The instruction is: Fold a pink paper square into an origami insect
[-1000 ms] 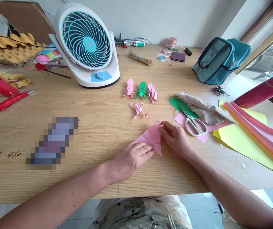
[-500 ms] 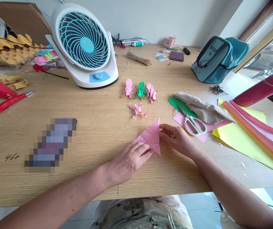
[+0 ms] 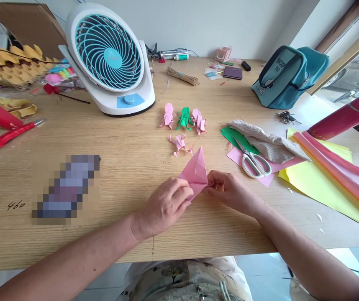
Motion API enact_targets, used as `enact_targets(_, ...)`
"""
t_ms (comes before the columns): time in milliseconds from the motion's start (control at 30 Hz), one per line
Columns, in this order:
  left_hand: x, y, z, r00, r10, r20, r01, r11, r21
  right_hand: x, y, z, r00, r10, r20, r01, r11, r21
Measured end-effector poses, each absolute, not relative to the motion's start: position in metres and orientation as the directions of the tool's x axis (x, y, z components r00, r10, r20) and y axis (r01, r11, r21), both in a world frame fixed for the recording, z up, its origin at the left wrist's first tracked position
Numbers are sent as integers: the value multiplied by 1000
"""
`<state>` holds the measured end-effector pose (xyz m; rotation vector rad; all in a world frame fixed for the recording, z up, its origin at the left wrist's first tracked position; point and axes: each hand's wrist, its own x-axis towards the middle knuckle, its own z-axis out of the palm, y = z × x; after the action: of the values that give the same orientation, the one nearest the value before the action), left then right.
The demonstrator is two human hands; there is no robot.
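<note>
While 4 folded paper figures (image 3: 185, 118) sit beyond, the left hand (image 3: 169, 202) and right hand (image 3: 226, 189) pinch 1 pink sheet (image 3: 197, 169).

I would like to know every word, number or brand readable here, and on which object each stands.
"460": handwritten on the desk; the characters before it I cannot read.
"SNOOP", ending unclear: on the teal bag; the line below is too small.
Fan hub: mark too blurred to read.
Green-and-white tube: label too small.
White clothing: marks unclear.
</note>
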<state>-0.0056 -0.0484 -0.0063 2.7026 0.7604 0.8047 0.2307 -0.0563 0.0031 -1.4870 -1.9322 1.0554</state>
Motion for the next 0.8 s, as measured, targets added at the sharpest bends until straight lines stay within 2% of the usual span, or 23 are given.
enact_targets(100,-11,-41,-5,477,680,557,493,-732,471,230,-56,3,-275,956,-101,449,34,-893)
enact_targets(167,-13,-35,-5,383,755,533,469,-655,592,230,-56,2,-273,956,-105,381,8,-925)
enact_targets(267,-13,-29,-9,427,849,311,336,-468,817,227,-55,3,-282,954,-99,304,-9,-953)
enact_targets(333,-11,-27,-12,497,855,151,286,-325,901,225,-55,5,-303,948,-95,251,-17,-968)
enact_targets(433,-8,-27,-15,503,863,46,291,-219,931,222,-55,6,-341,936,-85,190,-20,-982)
enact_targets(667,-3,-33,-9,493,870,14,290,-179,940,215,-55,-3,-326,943,-69,132,-27,-991)
enact_targets(800,-3,-31,-11,493,868,56,175,-162,971,214,-57,-5,-288,957,-45,169,4,-986)
